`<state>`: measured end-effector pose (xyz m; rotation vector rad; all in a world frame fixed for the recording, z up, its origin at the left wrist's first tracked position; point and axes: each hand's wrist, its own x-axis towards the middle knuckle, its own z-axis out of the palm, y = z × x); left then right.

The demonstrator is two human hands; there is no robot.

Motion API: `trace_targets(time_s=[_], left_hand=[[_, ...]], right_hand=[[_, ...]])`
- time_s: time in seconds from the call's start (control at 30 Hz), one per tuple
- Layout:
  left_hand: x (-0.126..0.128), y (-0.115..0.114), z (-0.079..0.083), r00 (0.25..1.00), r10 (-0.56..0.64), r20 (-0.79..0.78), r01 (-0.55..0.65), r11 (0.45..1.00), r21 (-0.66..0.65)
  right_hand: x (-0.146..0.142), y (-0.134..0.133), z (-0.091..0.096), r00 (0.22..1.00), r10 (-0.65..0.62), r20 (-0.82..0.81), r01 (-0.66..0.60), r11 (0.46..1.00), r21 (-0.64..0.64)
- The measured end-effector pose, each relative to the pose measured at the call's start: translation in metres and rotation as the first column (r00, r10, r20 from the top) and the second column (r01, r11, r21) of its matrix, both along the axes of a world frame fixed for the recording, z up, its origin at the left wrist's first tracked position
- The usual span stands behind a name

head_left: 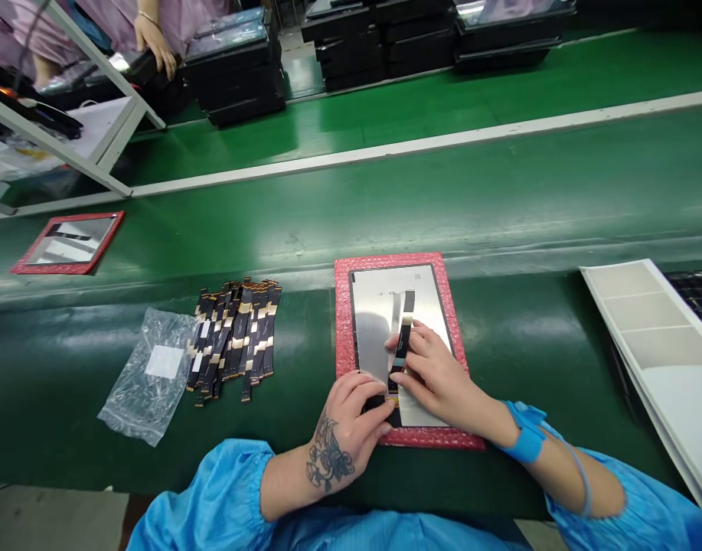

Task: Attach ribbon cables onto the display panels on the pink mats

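Note:
A silver display panel (379,321) lies on a pink foam mat (344,321) on the green belt in front of me. A black flex cable strip (406,317) with gold pads lies along the panel's middle. My right hand (442,379) pinches the strip between thumb and fingers near its lower end. My left hand (351,425), curled, presses its fingertips on the panel's lower edge beside the strip's end. A blue wrist strap (526,436) sits on my right wrist.
A pile of several black flex strips (236,337) and a clear plastic bag (149,375) lie to the left. Another panel on a red mat (69,241) rests far left. White trays (649,337) stand at the right. Black tray stacks (241,69) and another person's hand (155,42) are behind.

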<state>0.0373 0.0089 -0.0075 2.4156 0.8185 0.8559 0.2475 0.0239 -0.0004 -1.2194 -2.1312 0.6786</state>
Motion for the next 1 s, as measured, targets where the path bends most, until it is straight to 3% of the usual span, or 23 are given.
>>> trace_targets(time_s=[0.33, 0.5, 1.0], left_hand=[[-0.0007, 0.0005, 0.0007, 1.000, 0.023, 0.003, -0.023, 0.995, -0.096], [-0.0005, -0.0001, 0.0007, 1.000, 0.012, 0.013, -0.012, 0.999, -0.030], [0.0019, -0.0044, -0.0002, 0.999, 0.025, 0.028, -0.025, 1.000, 0.005]], right_hand=[[-0.0024, -0.0022, 0.0029, 0.998, 0.032, -0.055, -0.035, 0.998, -0.057], [-0.0022, -0.0022, 0.0030, 0.998, 0.035, -0.051, -0.038, 0.998, -0.055], [-0.0027, -0.0011, 0.0078, 0.995, 0.084, -0.049, -0.088, 0.993, -0.083]])
